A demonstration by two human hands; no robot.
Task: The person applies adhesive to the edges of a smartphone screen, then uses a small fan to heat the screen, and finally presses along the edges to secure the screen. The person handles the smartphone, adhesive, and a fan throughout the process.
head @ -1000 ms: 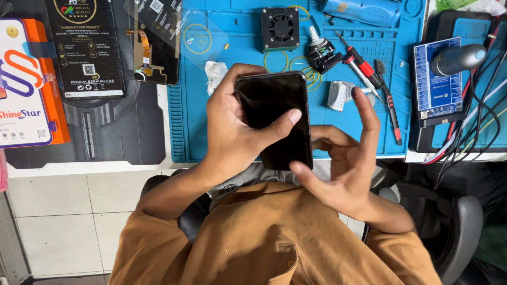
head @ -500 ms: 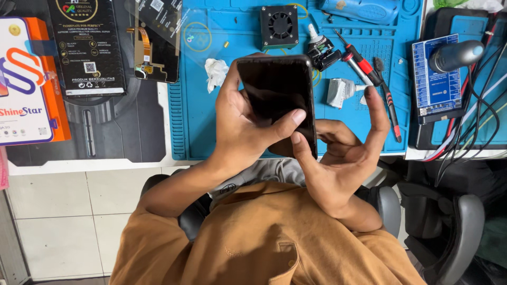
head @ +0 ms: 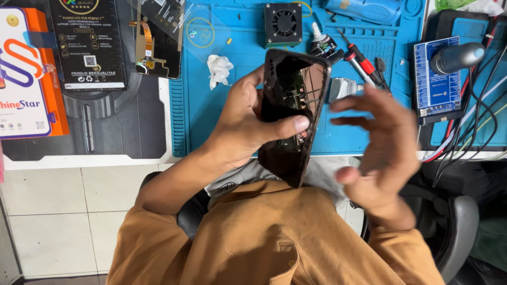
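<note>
My left hand (head: 245, 124) grips a black smartphone (head: 291, 100) by its edges, thumb across the lower part. The phone is tilted so its open inside shows, with circuit parts visible. My right hand (head: 380, 145) hovers to the right of the phone, fingers spread and blurred, touching nothing. Both hands are above the front edge of a blue work mat (head: 222, 105).
On the mat lie a small black fan (head: 283, 24), a crumpled white tissue (head: 218, 68), a red-handled screwdriver (head: 362, 60) and a blue tool (head: 364, 9). A loose phone screen with flex cable (head: 158, 39), a black box (head: 87, 42) and an orange-white box (head: 26, 74) sit left. A blue tester board (head: 435, 79) with cables stands right.
My left hand has turned the phone, so its open inside now shows instead of a dark flat face. My right hand has let go of the phone and moved away to the right.
</note>
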